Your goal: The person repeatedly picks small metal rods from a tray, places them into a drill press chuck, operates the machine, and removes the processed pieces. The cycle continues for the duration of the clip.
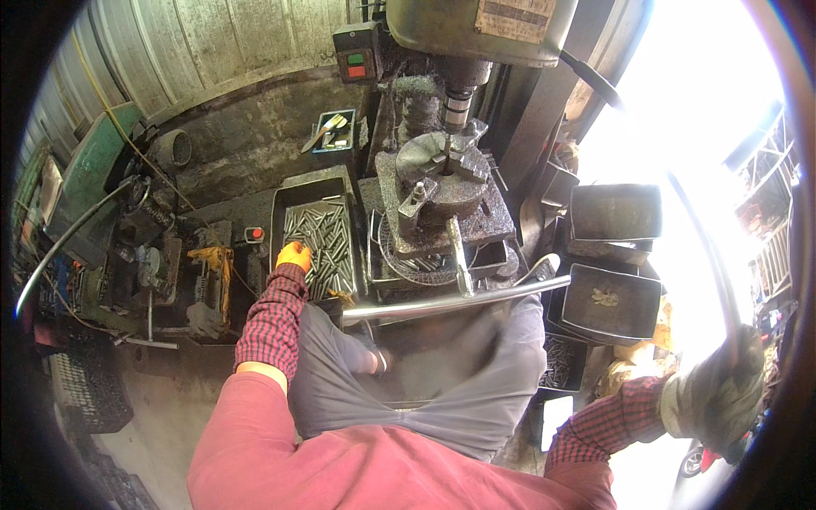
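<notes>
At the left side of a dark metal tray, the person's left hand, in an orange glove, reaches down to a pile of metal pins. The pins lie loose in the tray, pointing every which way; whether the fingers are pinched on one cannot be told, as the glove hides their tips. Well apart, at the far right, the right hand (its grey glove partly lost in shadow and glare) is closed around the lower end of a long lever. Between the hands stands a grimy drill press, its round clamp just right of the tray. A silver bar crosses in front, above the person's lap.
</notes>
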Tool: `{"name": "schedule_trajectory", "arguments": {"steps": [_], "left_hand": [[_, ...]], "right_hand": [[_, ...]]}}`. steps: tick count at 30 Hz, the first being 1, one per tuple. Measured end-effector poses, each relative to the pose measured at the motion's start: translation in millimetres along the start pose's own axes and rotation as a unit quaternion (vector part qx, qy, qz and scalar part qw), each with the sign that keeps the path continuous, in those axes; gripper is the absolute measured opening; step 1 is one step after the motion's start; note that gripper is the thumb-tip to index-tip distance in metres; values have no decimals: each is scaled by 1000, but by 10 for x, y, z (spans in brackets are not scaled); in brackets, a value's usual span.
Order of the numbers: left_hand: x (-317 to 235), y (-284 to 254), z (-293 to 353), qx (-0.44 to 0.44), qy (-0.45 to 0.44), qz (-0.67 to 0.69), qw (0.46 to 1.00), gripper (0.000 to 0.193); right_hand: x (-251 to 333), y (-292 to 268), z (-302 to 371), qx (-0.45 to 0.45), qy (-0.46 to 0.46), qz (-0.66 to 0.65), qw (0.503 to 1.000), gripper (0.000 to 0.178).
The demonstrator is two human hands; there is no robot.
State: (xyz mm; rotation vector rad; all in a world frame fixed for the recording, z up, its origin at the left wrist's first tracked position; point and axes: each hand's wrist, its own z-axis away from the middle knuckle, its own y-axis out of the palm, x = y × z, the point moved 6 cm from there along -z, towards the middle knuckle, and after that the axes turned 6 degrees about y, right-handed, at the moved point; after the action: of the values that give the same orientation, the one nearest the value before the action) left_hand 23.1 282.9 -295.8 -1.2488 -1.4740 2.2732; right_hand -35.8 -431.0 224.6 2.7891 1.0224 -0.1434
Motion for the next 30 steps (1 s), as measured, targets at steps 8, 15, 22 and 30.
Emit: {"name": "schedule_trajectory", "arguments": {"steps": [8,15,22,30], "left_hand": [[-12,3,-22,11,8,-9,1000,48],[45,25,-63,6,8,-2,1000,47],[53,27,-41,-13,18,-12,1000,45],[-1008,-681,540,-124,216,304,919,44]], "right_hand": [[-121,137,-8,38,-52,61,996,42],[-43,-12,-194,-103,-35,-23,994,40],[57,-184,-340,-39,-73,127,989,34],[-254,437,-328,-17,20,-77,997,39]]}}
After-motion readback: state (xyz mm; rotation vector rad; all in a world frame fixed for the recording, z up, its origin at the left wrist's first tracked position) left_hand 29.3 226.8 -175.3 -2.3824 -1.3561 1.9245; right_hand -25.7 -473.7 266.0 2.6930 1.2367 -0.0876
